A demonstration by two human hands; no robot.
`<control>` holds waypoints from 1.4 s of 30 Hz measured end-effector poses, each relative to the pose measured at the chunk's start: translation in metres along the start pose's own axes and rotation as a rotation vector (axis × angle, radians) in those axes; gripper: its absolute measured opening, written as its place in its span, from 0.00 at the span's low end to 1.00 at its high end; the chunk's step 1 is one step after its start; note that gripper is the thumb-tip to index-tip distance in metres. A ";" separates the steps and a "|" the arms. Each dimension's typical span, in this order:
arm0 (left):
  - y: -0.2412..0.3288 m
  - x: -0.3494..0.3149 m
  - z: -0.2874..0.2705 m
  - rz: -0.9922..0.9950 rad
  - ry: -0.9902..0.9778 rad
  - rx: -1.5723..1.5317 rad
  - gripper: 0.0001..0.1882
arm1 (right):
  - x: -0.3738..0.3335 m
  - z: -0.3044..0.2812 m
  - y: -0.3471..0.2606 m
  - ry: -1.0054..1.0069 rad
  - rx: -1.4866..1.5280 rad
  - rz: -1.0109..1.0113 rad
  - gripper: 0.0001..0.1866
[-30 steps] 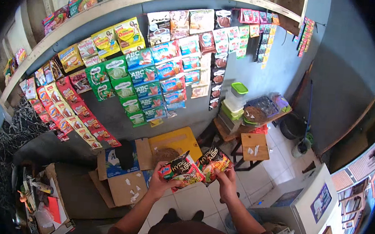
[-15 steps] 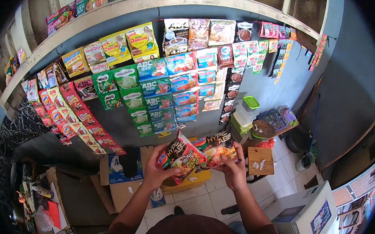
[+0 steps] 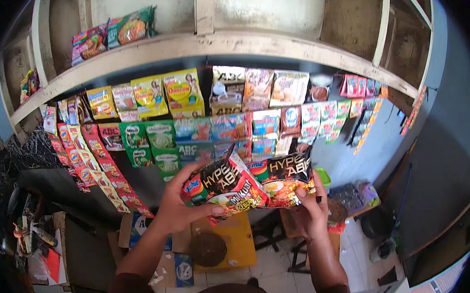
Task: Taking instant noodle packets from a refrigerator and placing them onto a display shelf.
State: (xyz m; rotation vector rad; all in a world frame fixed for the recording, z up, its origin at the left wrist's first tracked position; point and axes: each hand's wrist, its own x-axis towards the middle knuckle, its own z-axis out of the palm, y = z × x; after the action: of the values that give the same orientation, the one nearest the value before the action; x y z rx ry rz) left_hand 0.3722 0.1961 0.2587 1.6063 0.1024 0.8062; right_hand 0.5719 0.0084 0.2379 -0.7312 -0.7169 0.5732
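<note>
Left pack (image 3: 226, 188) and right pack (image 3: 287, 177) now ride higher in your view.
Your left hand (image 3: 179, 205) curls closed on the left pack at 6 o'clock, your right hand (image 3: 314, 213) on the right pack at 4, thumbs across the fronts; more shelf (image 3: 225, 45) shows at 12, and both packs remain held, touching. Each carries bold pale-gold lettering on black; sachets (image 3: 183, 95) behind have multicoloured labels.

Black-and-red left packet (image 3: 229, 186), black-and-orange right packet (image 3: 286, 181)
</note>
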 end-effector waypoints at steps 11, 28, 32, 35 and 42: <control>0.151 0.106 0.043 0.643 0.175 0.599 0.39 | 0.148 0.014 -0.160 -0.206 -0.158 -0.539 0.31; 0.237 0.368 0.070 0.051 0.275 2.055 0.35 | 0.344 0.061 -0.224 -0.275 -0.748 -0.451 0.15; 0.226 0.389 0.056 -0.233 0.337 2.163 0.32 | 0.403 0.054 -0.207 -0.345 -0.895 -0.509 0.17; 0.213 0.389 0.049 -0.169 0.416 2.143 0.32 | 0.416 0.064 -0.199 -0.345 -0.963 -0.441 0.17; 0.208 0.392 0.047 -0.212 0.366 1.985 0.30 | 0.433 0.076 -0.202 -0.349 -1.128 -0.347 0.18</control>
State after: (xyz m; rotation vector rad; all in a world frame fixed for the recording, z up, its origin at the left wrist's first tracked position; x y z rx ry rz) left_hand 0.6139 0.3061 0.6175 3.0626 1.7472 0.7404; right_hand 0.8294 0.2097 0.5942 -1.5163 -1.4880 -0.0902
